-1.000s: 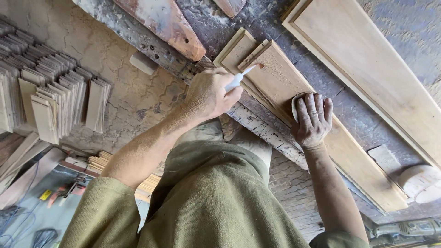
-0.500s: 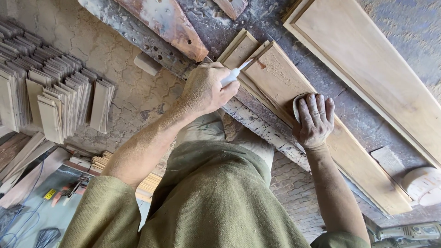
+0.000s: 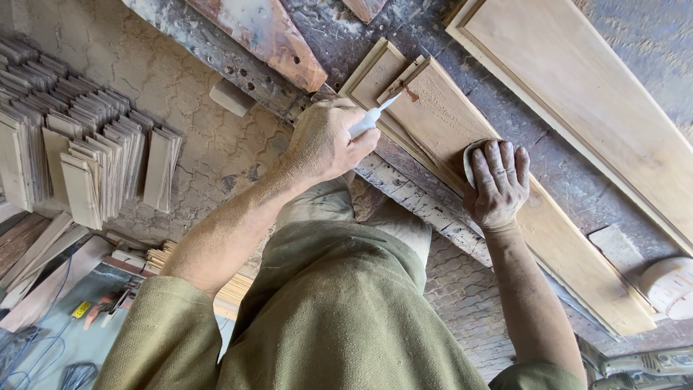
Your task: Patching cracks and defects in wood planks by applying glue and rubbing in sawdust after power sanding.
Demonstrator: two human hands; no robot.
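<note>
Your left hand [image 3: 328, 141] is curled into a fist around a small white tube [image 3: 369, 119], fingers pressed together on its body, and its thin nozzle points at the near end of the narrow wooden panel [image 3: 462, 130] lying across the workbench [image 3: 426, 209]. A small dark reddish spot sits on the wood just beyond the nozzle tip. Your right hand [image 3: 498, 184] lies flat on the same panel further along, fingers close together and pointing away from you, pressing a pale rounded pad [image 3: 471, 155] whose edge shows beside your fingertips. A second, wider framed panel [image 3: 585, 94] lies beside the first, well apart from both hands. A reddish worn plank [image 3: 267, 36] rests on the bench's far side. On the ground, rows of small wooden slats [image 3: 86, 159] stand stacked on edge, and a loose wood block [image 3: 232, 97] lies near the bench.
</note>
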